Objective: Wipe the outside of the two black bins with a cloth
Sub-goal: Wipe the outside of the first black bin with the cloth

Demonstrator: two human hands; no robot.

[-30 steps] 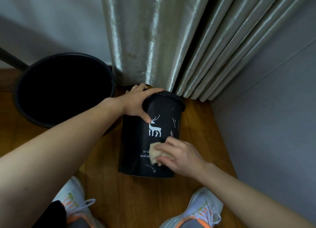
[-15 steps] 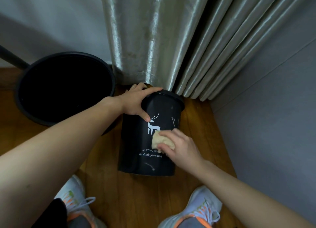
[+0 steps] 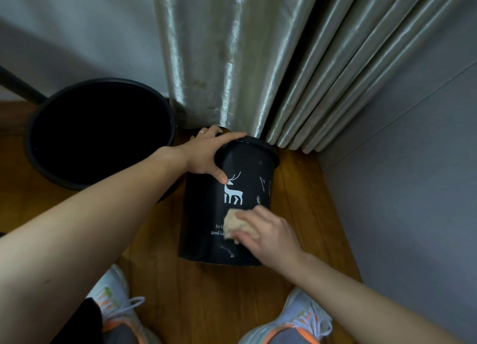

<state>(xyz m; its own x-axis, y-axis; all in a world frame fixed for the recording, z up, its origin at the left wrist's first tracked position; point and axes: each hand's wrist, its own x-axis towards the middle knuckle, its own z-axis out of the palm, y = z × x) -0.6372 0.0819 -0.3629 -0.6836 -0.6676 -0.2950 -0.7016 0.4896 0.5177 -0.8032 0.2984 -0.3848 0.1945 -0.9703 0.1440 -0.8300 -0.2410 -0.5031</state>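
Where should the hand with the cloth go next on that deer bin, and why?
Probably a short stroke down toward the bin's base. The right hand presses the cloth on the small black bin just below the white deer, while the left hand grips the rim to steady it. Pale smears show lower down, near the bottom edge.

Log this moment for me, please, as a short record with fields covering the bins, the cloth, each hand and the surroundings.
small bin: black bin with white deer print, tilted on the wooden floor
large bin: open black bin, left of the small one, untouched
cloth: beige cloth, pressed to the small bin's side below the deer
left hand: left hand holds the small bin's rim
right hand: right hand holds the cloth
backdrop: grey curtain behind the bins
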